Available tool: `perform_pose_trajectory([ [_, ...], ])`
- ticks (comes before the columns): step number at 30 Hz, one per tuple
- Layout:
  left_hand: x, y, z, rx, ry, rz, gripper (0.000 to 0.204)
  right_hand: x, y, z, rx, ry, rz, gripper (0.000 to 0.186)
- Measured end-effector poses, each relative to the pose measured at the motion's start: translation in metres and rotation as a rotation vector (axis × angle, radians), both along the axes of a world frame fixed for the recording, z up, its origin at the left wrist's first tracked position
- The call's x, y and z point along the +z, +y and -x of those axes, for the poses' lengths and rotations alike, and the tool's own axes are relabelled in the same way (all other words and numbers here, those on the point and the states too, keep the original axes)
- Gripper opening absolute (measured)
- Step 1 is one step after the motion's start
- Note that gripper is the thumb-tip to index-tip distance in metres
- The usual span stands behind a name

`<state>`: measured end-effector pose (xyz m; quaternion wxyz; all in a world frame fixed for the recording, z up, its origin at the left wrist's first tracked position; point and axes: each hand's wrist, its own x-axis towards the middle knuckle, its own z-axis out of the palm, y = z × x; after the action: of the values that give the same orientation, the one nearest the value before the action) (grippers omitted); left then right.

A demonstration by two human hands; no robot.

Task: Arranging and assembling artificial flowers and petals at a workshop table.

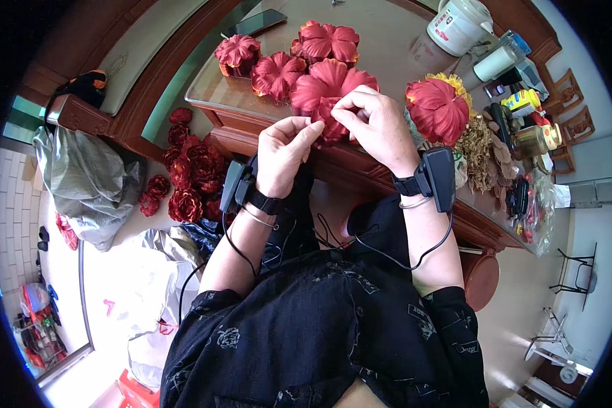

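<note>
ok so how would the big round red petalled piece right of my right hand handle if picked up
The round, red, fabric-looking petalled piece is probably light for its size, since its petals look thin. It may flex or crease at the rim, given the visible folds.

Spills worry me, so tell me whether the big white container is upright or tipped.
Upright: the big white container stands with its base on the tabletop, its side wall rising.

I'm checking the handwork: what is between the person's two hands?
In the head view, red petals are between the left hand and the right hand.
</note>
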<state>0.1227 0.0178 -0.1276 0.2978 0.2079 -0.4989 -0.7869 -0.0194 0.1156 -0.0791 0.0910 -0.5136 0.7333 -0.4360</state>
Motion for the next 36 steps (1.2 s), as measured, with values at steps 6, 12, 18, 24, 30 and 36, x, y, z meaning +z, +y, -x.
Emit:
perform_pose_trajectory([
  [6,-0.0009,-0.0023,0.0010,0.000,-0.005,-0.030,0.013,0.0000,0.0001,-0.0010,-0.011,0.019,0.002,0.014],
  [12,-0.0032,-0.0040,0.0031,-0.006,0.000,-0.052,0.010,0.0001,0.0005,-0.0029,-0.018,0.040,0.007,0.013],
  [18,-0.0043,-0.0044,0.0036,-0.015,0.004,-0.069,0.008,-0.0003,0.0006,-0.0023,-0.015,0.042,0.014,0.013],
  [24,-0.0045,-0.0065,0.0021,-0.048,-0.014,-0.083,0.007,0.0011,0.0011,-0.0038,-0.016,0.041,0.014,0.012],
  [30,-0.0076,-0.0073,0.0012,-0.048,0.008,-0.085,0.007,0.0000,0.0008,-0.0036,-0.015,0.052,0.016,0.013],
  [36,-0.0082,-0.0079,0.0021,-0.050,0.002,-0.080,0.007,0.0005,0.0015,-0.0047,-0.021,0.048,0.010,0.013],
])
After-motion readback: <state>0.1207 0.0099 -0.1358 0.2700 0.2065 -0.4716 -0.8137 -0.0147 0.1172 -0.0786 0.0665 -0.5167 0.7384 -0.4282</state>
